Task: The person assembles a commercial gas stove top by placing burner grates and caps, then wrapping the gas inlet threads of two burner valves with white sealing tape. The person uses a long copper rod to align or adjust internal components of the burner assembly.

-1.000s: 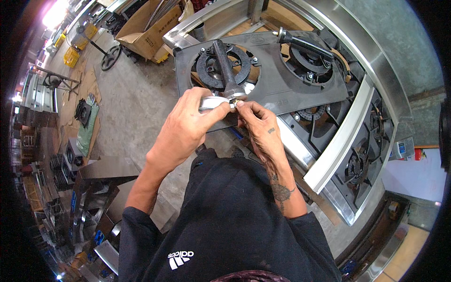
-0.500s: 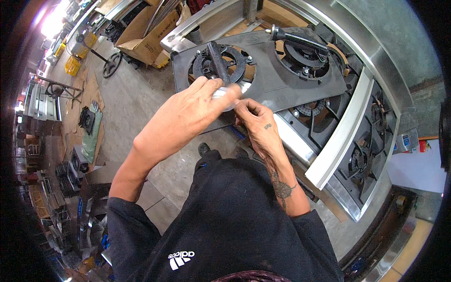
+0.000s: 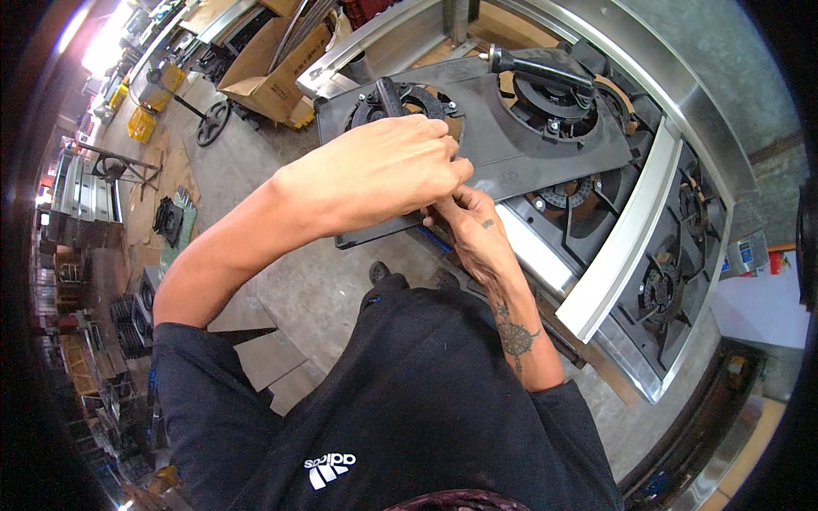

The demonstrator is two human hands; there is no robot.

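My left hand (image 3: 396, 166) reaches across with its back turned up, fingers curled down against the fingertips of my right hand (image 3: 474, 223). The right fingers are pinched together beneath it. Whatever lies between the two hands is hidden by the left one. Just beyond them rests a dark flat stove-top plate (image 3: 486, 153) with two round openings. A black burner tube (image 3: 389, 96) sticks up past my left knuckles, over the left opening. Across the right opening lies another black burner tube (image 3: 545, 71) with a brass-coloured tip.
Under the plate is a steel stove frame (image 3: 545, 247) with burners and black grates. A pale metal strip (image 3: 626, 243) lies across it. An open cardboard box (image 3: 277, 77) stands at the far left, near a black handwheel (image 3: 213, 124). Yellow containers (image 3: 141, 125) sit farther left.
My left hand has turned over and moved right, now covering the whitish rounded thing that showed between the hands. The right hand has stayed nearly in place.
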